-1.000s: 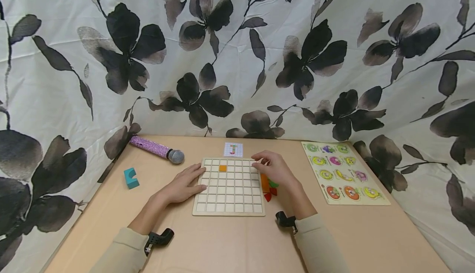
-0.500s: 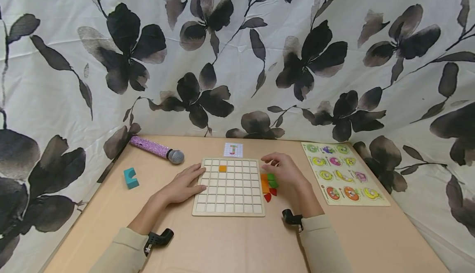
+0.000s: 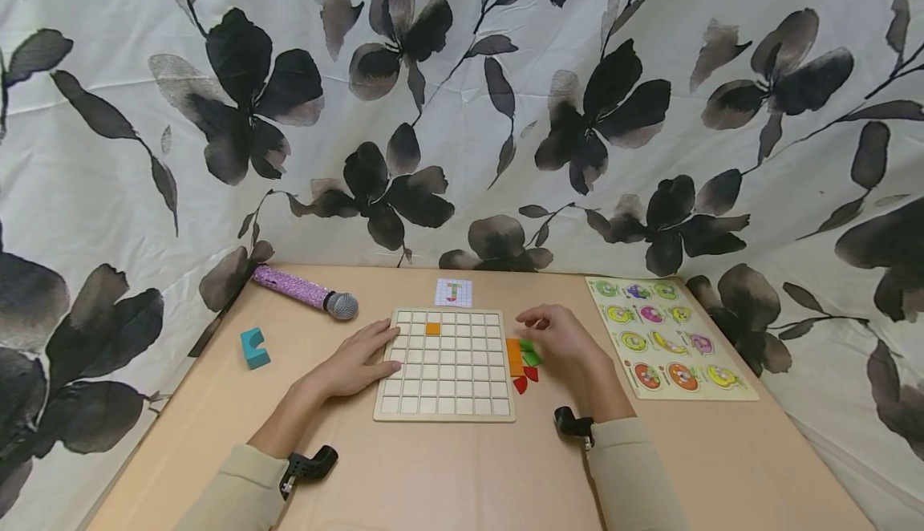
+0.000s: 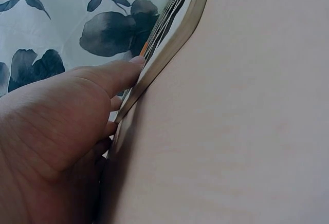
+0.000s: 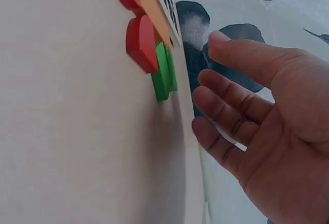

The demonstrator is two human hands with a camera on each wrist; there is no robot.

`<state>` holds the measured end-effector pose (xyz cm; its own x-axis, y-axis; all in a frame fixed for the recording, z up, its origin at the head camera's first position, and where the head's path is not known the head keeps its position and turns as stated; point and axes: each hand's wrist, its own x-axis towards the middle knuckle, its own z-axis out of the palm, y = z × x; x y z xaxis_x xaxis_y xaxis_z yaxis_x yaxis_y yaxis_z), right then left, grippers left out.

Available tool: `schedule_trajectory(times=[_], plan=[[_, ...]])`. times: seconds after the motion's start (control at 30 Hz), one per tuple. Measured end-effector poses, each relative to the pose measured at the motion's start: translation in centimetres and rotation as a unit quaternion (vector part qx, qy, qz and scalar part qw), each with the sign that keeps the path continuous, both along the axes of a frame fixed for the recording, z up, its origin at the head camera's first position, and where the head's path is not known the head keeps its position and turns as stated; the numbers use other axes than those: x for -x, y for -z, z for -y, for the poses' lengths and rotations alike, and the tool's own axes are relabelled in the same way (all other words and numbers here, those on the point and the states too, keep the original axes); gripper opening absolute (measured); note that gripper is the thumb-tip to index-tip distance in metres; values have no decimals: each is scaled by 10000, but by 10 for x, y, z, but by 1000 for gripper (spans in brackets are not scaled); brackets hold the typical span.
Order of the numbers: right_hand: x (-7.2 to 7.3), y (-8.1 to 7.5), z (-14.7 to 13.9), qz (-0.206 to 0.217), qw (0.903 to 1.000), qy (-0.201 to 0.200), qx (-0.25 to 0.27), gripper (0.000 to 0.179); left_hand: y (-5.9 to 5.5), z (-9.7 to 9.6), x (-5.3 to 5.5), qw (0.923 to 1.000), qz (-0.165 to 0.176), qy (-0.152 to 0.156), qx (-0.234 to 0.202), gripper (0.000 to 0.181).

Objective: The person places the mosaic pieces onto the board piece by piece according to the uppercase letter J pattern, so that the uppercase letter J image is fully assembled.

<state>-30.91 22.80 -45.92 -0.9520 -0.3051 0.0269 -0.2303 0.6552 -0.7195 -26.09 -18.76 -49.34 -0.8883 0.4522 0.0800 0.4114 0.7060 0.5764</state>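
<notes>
A pale grid board (image 3: 447,397) lies in front of me, with one orange square (image 3: 433,329) in an upper cell. My left hand (image 3: 358,361) rests along the board's left side, thumb and fingertips touching its edge. Past the right edge, my right hand (image 3: 566,345) is held with loosely bent fingers and nothing in them, as the right wrist view confirms. Beside the board, near that hand, lie an orange block (image 3: 515,357), green pieces (image 5: 161,75) and red pieces (image 5: 141,43) with a curved side.
Behind the board lies a small card (image 3: 454,293) with a gridded coloured pattern. A glittery purple microphone (image 3: 296,286) and a teal notched block (image 3: 255,348) are at left. A fruit picture board (image 3: 667,338) lies at right. A floral cloth (image 3: 498,114) hangs behind.
My right hand has drawn away from the board's upper right edge, moving right and slightly down, uncovering more of the orange and green pieces. The left hand has stayed put.
</notes>
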Motion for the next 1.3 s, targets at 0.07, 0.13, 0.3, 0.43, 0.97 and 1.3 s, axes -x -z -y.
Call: schedule_trajectory(times=[0.07, 0.13, 0.3, 0.43, 0.97, 1.3], plan=[[1, 2, -1, 54, 10000, -36, -61, 27, 0, 0, 0, 10000, -9, -2, 10, 73], [1, 3, -3, 117, 9999, -67, -87, 26, 0, 0, 1, 10000, -29, 11, 20, 72], [3, 7, -5, 125, 9994, -208, -232, 26, 1, 0, 2, 10000, -17, 20, 9, 72], [2, 9, -6, 125, 9993, -245, -264, 25, 0, 0, 2, 10000, 15, 8, 8, 72], [7, 16, -6, 93, 9985, -424, -348, 19, 1, 0, 2, 10000, -69, 18, 22, 72], [3, 13, -3, 142, 9985, -278, -440, 17, -1, 0, 2, 10000, 75, 18, 24, 74]])
